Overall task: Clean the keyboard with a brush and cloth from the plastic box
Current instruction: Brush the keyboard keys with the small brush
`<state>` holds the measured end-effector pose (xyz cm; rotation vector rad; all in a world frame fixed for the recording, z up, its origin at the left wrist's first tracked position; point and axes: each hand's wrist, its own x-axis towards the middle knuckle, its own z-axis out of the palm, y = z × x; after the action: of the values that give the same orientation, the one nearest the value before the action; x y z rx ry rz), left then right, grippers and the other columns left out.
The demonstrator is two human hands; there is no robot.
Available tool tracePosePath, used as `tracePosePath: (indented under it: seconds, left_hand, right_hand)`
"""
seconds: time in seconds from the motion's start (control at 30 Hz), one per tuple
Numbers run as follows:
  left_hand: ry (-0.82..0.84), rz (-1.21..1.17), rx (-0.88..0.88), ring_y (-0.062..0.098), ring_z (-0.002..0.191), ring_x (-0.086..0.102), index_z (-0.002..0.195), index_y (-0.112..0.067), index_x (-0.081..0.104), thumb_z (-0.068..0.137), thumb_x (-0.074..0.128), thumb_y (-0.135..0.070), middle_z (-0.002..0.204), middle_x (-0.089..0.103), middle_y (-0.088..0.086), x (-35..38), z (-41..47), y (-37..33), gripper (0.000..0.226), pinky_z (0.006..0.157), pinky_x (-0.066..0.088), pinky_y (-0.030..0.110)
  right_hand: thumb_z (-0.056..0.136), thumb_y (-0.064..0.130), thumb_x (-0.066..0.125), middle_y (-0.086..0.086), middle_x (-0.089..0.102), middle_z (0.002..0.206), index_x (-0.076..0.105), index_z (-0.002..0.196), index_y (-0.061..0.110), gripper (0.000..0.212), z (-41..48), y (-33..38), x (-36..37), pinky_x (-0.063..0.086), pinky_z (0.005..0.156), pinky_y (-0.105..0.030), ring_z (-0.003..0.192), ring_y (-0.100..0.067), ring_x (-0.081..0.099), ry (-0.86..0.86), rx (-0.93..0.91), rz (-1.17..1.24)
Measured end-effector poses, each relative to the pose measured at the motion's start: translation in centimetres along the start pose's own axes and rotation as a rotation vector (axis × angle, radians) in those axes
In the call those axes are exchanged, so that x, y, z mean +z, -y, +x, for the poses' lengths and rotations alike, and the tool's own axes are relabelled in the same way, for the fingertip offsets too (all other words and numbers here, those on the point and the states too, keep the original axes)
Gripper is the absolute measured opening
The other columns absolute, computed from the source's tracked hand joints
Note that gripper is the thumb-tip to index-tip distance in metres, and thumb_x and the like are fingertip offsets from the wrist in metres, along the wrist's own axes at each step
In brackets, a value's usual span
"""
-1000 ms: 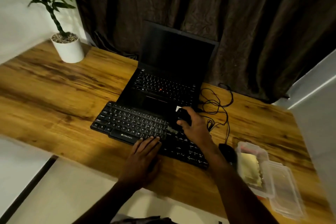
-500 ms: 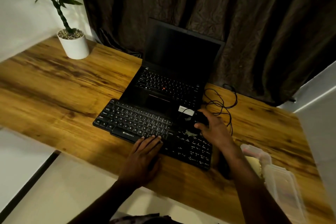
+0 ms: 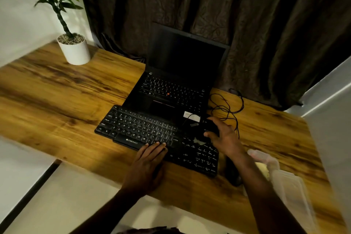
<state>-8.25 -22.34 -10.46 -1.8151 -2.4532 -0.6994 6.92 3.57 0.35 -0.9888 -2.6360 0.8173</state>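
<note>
A black keyboard (image 3: 136, 127) lies on the wooden desk in front of an open laptop. My left hand (image 3: 148, 165) rests flat on the keyboard's front edge, fingers straight. My right hand (image 3: 226, 138) grips a black brush (image 3: 210, 127) over the keyboard's right end, and pale bristles show below it on the keys. At the right edge of the desk stands a clear plastic box (image 3: 266, 157) with a yellow cloth (image 3: 263, 169) inside, partly hidden by my right forearm.
The black laptop (image 3: 171, 91) sits just behind the keyboard, its screen dark. A tangled black cable (image 3: 226, 108) lies right of it. A black mouse (image 3: 232, 176) sits under my right forearm. The box's lid (image 3: 292, 195) lies open. A potted plant (image 3: 75, 51) stands far left.
My right hand has carried the brush rightward from the keyboard's middle to its right end. My left hand has stayed on the front edge. The view has shifted slightly.
</note>
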Motion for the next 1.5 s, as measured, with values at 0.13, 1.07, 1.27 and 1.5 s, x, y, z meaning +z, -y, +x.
tracePosePath:
  seconds: [0.13,1.07,1.27,1.5]
  left_hand:
    - [-0.002,0.001,-0.012,0.014,0.145,0.03,0.146,-0.021,0.045,0.095,0.046,-0.041,0.154,0.041,-0.003,-0.2,0.1,-0.1,0.055,0.121,0.017,0.04]
    - [-0.043,0.009,0.039,0.018,0.143,0.034,0.144,-0.016,0.048,0.091,0.056,-0.035,0.152,0.043,0.001,-0.1,0.0,0.0,0.057,0.119,0.023,0.044]
    - [-0.041,0.009,0.034,0.018,0.143,0.035,0.144,-0.016,0.049,0.092,0.053,-0.035,0.152,0.044,0.001,-0.2,0.1,-0.1,0.055,0.12,0.02,0.043]
    - [-0.011,0.041,0.023,0.018,0.143,0.034,0.144,-0.017,0.047,0.094,0.051,-0.038,0.152,0.043,0.001,-0.1,0.1,0.0,0.054,0.122,0.014,0.038]
  right_hand:
    - [0.085,0.046,0.065,0.003,0.063,0.117,0.048,0.131,0.047,0.049,0.5,2.2,2.1,0.055,0.083,-0.023,0.108,-0.017,0.06,0.053,-0.007,0.052]
    - [0.091,0.026,0.069,-0.003,0.064,0.119,0.051,0.136,0.033,0.049,-0.9,2.7,1.0,0.049,0.074,-0.017,0.088,-0.009,0.057,0.005,0.024,0.002]
    - [0.086,0.048,0.063,-0.005,0.06,0.122,0.044,0.124,0.058,0.044,-0.2,4.1,3.1,0.059,0.087,-0.046,0.11,-0.023,0.061,0.074,-0.001,0.108]
    - [0.088,0.038,0.069,-0.005,0.062,0.124,0.042,0.13,0.051,0.051,-0.7,1.6,1.2,0.056,0.092,-0.041,0.111,-0.023,0.062,0.076,0.076,0.027]
